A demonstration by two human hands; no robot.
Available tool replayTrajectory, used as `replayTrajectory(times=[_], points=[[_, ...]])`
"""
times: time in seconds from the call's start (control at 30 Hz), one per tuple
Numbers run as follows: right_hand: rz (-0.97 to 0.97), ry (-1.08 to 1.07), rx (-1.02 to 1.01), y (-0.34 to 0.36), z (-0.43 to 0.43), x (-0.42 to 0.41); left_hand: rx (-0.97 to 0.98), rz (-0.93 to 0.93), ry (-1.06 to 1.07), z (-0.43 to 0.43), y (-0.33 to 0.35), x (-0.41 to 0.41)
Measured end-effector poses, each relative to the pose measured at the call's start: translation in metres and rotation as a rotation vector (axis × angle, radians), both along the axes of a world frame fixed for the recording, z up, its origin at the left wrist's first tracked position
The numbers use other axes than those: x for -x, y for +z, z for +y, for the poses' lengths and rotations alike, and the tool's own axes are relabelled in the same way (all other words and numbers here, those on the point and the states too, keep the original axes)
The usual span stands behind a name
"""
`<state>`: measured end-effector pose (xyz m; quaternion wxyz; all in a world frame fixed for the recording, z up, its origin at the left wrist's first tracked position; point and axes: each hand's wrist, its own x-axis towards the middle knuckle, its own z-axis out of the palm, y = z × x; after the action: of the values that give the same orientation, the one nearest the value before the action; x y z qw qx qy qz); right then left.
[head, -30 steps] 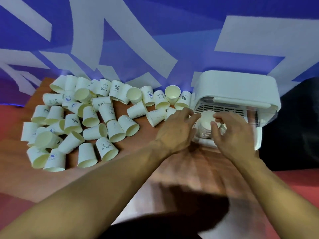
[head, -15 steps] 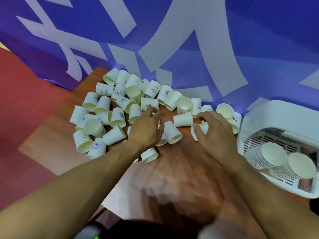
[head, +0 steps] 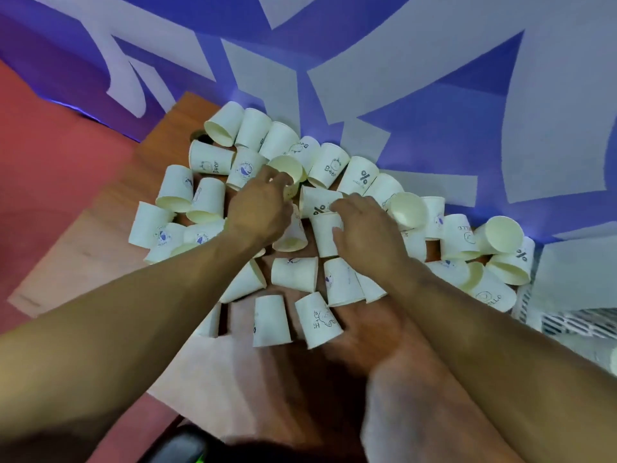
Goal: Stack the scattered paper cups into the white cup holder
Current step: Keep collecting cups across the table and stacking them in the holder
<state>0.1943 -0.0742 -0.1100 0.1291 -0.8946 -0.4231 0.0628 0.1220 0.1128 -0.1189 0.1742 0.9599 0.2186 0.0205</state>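
Left hand (head: pixel 258 208) and right hand (head: pixel 364 228) now deeper among cups (head: pixel 293 274).

The left forearm (head: pixel 133 315) comes in from the lower left of the frame and the right forearm (head: pixel 500 329) from the lower right. Both are bare all the way to the frame's edge. The left hand (head: pixel 258 212) and right hand (head: pixel 367 232) are bare too, with knuckles and tendons showing on their backs.

A brown wooden table (head: pixel 100 262) was seen set against a blue and purple backdrop (head: pixel 434 111) marked with large pale shapes. A red floor (head: pixel 50 145) was shown left of the table. A dark object (head: pixel 177 449) with a green glint was cut off at the bottom edge.
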Motion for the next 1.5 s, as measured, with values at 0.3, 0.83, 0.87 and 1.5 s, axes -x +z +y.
replayTrajectory(times=[0.3,0.83,0.87,1.5], points=[[-0.184,0.404,0.365,-0.028,0.093,-0.028,-0.006,0.168,-0.078,0.036,-0.038,-0.039],[-0.285,0.086,0.421,0.032,0.044,-0.032,-0.15,-0.109,-0.086,0.011,0.005,-0.024],[-0.306,0.062,0.387,0.039,0.034,-0.03,-0.195,-0.127,-0.097,0.006,0.014,-0.023],[-0.567,-0.383,-0.111,0.133,-0.23,0.055,-0.257,-0.443,-0.539,-0.245,0.128,0.006]])
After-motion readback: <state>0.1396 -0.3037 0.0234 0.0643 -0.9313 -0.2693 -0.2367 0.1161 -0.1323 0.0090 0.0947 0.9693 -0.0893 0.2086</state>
